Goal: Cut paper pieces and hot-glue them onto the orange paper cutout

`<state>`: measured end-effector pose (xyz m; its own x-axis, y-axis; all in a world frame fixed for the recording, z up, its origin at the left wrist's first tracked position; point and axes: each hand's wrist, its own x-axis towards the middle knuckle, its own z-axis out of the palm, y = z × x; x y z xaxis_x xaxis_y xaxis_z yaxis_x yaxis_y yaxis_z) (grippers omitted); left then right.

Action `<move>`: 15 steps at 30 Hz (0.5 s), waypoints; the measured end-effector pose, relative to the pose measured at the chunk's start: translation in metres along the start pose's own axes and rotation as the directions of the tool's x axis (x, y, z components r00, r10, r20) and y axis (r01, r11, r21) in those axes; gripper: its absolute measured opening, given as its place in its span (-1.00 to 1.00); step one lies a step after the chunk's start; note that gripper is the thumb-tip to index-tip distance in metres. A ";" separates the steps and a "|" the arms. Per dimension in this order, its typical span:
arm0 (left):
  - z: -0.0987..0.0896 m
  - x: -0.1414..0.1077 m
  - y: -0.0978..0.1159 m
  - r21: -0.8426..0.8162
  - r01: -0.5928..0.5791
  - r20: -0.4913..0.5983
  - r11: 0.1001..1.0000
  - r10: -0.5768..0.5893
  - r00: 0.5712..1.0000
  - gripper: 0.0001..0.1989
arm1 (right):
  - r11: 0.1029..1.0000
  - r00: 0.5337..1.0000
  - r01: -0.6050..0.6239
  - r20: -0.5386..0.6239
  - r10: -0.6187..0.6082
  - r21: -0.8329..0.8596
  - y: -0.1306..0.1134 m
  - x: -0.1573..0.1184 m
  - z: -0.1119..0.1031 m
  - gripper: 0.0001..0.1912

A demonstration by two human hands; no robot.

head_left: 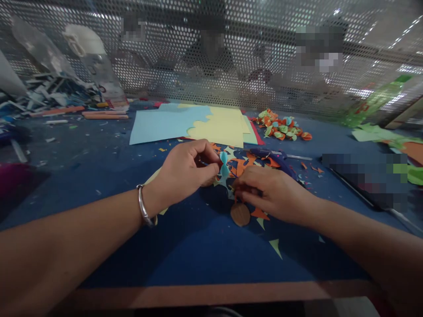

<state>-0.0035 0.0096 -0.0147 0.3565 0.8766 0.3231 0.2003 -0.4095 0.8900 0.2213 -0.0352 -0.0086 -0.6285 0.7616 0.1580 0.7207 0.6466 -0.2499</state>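
Observation:
A small light-blue folded paper piece [224, 164] is pinched between the thumb and forefinger of my left hand [188, 169]. Just to the right, my right hand [269, 189] is closed, its fingertips pressed together above the table; what they hold, if anything, is hidden. A round brown disc [240, 214] shows directly below those fingertips, and I cannot tell whether it hangs from them or lies on the table. Orange paper scraps [243, 167] and pale green ones lie beneath and between both hands.
Blue and yellow paper sheets [218, 127] lie behind my hands. Farther right sits a pile of folded paper pieces [282, 125]. A dark-blue tool [280, 160] rests beyond my right hand. A bottle [104, 75] stands back left, before a perforated metal screen [165, 48].

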 end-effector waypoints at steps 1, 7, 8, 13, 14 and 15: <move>0.000 0.000 0.000 -0.003 0.001 0.000 1.000 -0.001 1.000 -0.90 | 1.000 1.000 -0.001 0.004 0.001 -0.001 0.000 0.001 0.000 -0.85; -0.001 0.000 -0.007 -0.020 -0.017 0.030 1.000 0.018 0.999 -0.92 | 1.000 1.000 0.004 0.002 -0.004 -0.006 0.002 0.003 0.004 -0.85; -0.001 0.000 -0.009 -0.030 -0.027 0.039 0.999 0.028 0.999 -0.93 | 1.000 1.000 0.004 -0.013 -0.004 -0.001 0.002 0.003 0.005 -0.84; -0.001 0.000 -0.013 -0.046 -0.016 0.083 0.999 0.020 0.996 -0.93 | 0.992 0.985 -0.036 -0.165 0.056 0.123 0.001 -0.003 0.001 -0.86; -0.001 0.000 -0.012 -0.038 -0.009 0.089 0.999 0.012 0.996 -0.94 | 0.986 0.977 -0.047 -0.198 0.079 0.159 0.000 -0.005 -0.001 -0.85; -0.001 0.000 -0.010 -0.029 0.003 0.098 1.000 0.000 0.995 -0.94 | 0.980 0.970 -0.053 -0.222 0.095 0.190 -0.001 -0.007 -0.004 -0.84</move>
<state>-0.0063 0.0143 -0.0235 0.4441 0.8478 0.2898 0.1745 -0.3991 0.9002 0.2260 -0.0410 -0.0058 -0.4761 0.8103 0.3417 0.6840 0.5854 -0.4353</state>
